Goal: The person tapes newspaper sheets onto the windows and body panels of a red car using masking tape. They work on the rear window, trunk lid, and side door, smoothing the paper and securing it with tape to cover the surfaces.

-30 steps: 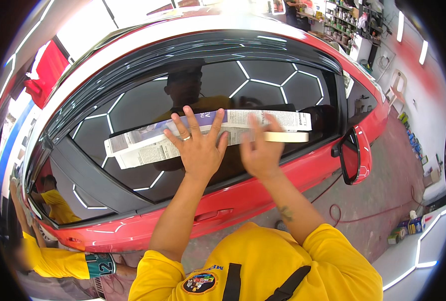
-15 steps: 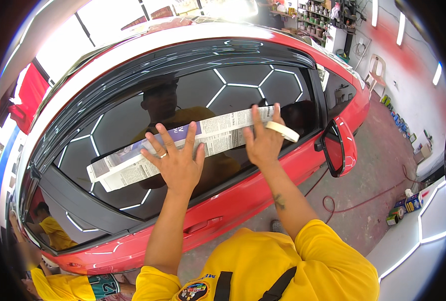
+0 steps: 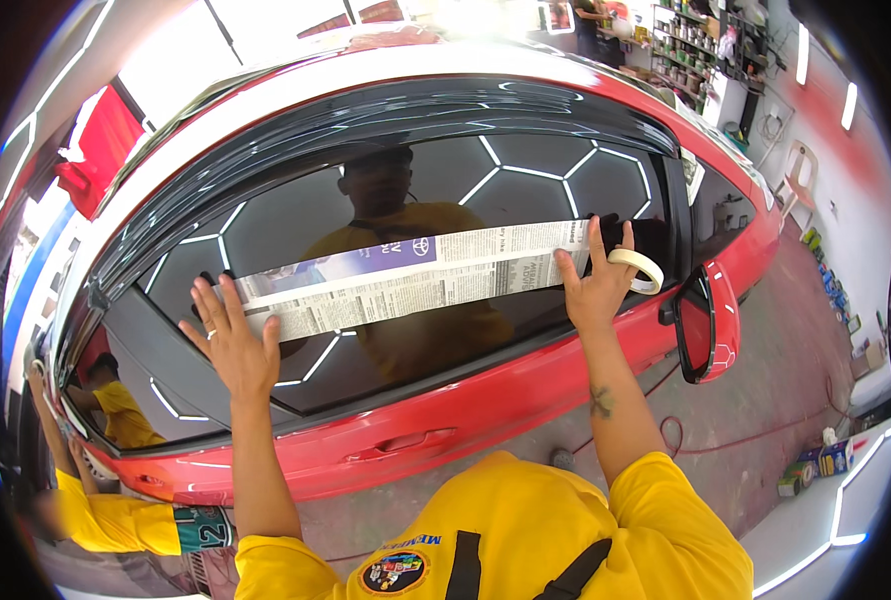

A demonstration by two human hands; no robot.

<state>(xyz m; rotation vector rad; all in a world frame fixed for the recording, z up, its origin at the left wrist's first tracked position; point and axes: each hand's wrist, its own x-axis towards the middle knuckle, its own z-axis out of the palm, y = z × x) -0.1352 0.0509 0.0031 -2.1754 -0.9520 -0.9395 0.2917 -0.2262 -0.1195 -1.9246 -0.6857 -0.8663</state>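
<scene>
A long folded strip of newspaper (image 3: 365, 300) lies flat across the dark side window (image 3: 445, 190) of a red car. My left hand (image 3: 240, 350) is spread on the strip's left end, fingers pointing up and nothing gripped. At the other end, my right hand (image 3: 595, 290) presses with its fingers stretched. A roll of pale masking tape (image 3: 649, 284) hangs from the outer fingers of that same hand; exactly how they hook it is hard to see. The strip's lower edge stays above the red door (image 3: 395, 440).
A side mirror (image 3: 720, 325) juts out right of my right hand. Near the lower left is another person in a yellow shirt (image 3: 115, 515). A hose (image 3: 755, 440) and cans (image 3: 800, 472) lie on the floor at right; shelves (image 3: 685, 50) stand behind.
My hands have moved apart, the left one out to the strip's left end. The strip now lies more level and flatter against the glass. My view has shifted slightly.
</scene>
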